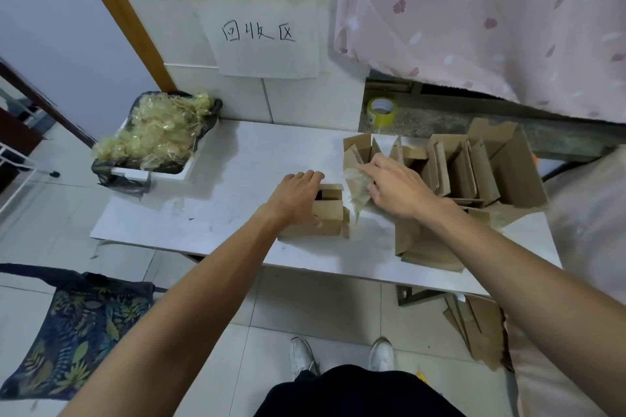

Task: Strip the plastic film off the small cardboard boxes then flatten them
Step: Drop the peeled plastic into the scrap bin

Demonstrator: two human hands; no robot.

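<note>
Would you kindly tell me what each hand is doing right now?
The left hand grips the small cardboard box.
The right hand pinches the plastic film.

Open table (203, 206) left of the box (330, 218); upright cardboard stack (474, 173) crowds the right side

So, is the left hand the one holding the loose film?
No, the right hand pinches the film while the left hand grips the small box.
</note>
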